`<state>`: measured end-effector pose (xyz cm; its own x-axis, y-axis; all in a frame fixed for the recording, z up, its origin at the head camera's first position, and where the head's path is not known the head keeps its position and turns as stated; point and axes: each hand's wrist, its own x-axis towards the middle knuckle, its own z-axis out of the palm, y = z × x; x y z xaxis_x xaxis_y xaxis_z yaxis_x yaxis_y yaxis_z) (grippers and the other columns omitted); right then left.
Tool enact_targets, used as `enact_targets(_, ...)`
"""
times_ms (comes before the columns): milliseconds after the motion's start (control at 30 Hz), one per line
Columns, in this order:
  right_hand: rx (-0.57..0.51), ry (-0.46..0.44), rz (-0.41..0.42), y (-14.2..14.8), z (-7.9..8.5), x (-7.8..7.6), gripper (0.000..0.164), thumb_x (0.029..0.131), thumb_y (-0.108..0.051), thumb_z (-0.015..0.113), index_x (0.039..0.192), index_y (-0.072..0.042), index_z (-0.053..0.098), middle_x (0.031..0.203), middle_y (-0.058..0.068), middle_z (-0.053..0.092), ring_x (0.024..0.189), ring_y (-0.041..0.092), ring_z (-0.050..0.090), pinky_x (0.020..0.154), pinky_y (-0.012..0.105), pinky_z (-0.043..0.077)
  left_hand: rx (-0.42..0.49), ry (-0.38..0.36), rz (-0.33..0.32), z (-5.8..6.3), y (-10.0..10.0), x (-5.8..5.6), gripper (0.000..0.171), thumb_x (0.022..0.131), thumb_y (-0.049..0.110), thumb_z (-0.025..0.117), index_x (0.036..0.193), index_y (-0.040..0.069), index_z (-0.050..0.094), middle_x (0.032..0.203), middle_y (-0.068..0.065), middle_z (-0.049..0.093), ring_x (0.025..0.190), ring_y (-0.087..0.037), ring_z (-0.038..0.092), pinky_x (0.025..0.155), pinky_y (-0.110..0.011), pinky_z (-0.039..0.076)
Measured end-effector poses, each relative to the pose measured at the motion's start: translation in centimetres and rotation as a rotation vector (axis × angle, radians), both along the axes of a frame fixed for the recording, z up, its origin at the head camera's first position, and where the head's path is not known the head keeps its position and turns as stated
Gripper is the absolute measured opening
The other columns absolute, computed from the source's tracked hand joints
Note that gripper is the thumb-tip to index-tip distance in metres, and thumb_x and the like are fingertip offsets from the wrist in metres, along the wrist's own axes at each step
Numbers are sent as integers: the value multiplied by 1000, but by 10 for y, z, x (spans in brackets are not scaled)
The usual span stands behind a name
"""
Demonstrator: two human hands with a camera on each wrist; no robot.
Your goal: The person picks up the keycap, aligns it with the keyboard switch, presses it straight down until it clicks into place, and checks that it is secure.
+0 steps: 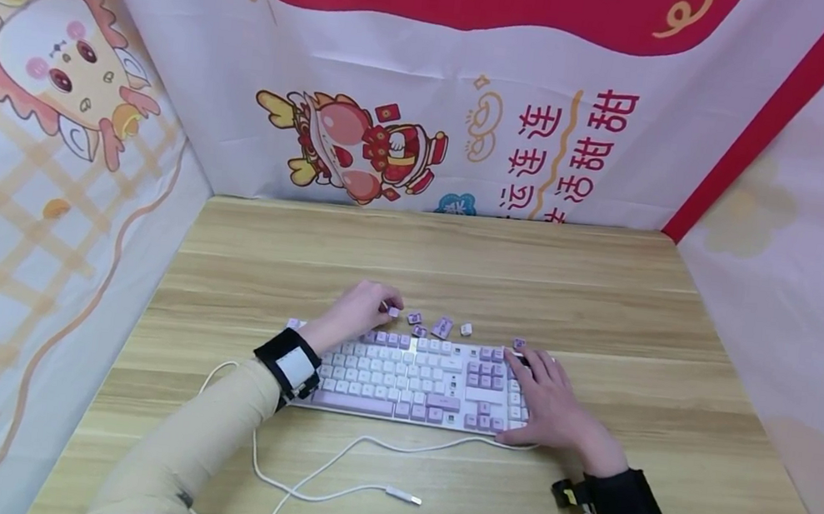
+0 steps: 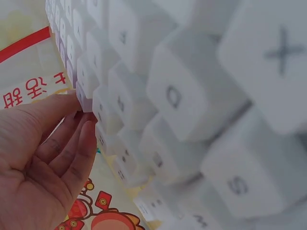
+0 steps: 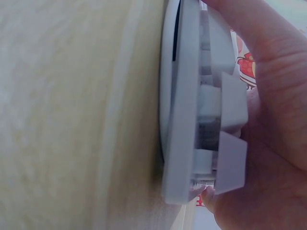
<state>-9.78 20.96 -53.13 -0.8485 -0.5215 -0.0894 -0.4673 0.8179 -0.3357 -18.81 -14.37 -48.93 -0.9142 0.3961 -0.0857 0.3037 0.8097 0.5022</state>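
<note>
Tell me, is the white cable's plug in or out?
Out: the plug lies loose on the table, its bare metal showing.

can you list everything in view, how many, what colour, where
table: one, brown wood-grain, under the keyboard
keyboard: one, white and purple, on the table
purple keycaps: four, purple, loose along the far edge
white keycap: one, white, loose beside them
pale keycap: one, pale, past the far edge
cable: one, white, nearer side
plug: one, white and silver, cable's end
printed sheets: three, mainly white, back and sides
wristbands: two, black, wrists
sleeves: two, beige, forearms
left hand: one, bare, at the pale keycap
right hand: one, bare, across the keyboard's right end
</note>
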Motion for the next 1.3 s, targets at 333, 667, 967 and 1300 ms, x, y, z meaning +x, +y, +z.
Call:
enact_targets(333, 8, 3, 8, 0, 1, 0, 126, 62, -62, 85, 158, -9, 23, 163, 22, 21, 147, 48, 21, 118, 69, 18, 106, -30, 52, 10, -23, 13, 24, 84, 15, 80, 104, 11, 67, 93, 1, 69, 87, -14, 65, 80, -32, 58)
enact_targets(667, 15, 5, 14, 2, -1, -1, 125, 63, -63, 85, 157, -9, 23, 163, 22, 21, 146, 47, 21, 118, 68, 19, 72, 10, -24, 15, -46, 24, 27, 89, 11, 73, 117, 11, 71, 109, -4, 74, 94, -15, 69, 86, -33, 60)
enact_targets(967, -7, 29, 26, 2, 0, -1, 125, 62, -62, 85, 157, -7, 25, 161, 24, 25, 145, 46, 24, 117, 69, 21, 70, 29, -49, 24, -72, 31, 25, 92, 12, 70, 117, 7, 70, 108, -8, 75, 97, -21, 71, 88, -38, 60)
enact_targets(1300, -17, 31, 28, 2, 2, -1, 124, 63, -62, 85, 156, -7, 26, 161, 24, 25, 144, 47, 25, 115, 70, 22, 19, -6, 2, 30, -109, 40, 21, 88, 4, 73, 109, 5, 73, 105, -12, 75, 91, -21, 72, 82, -38, 61)
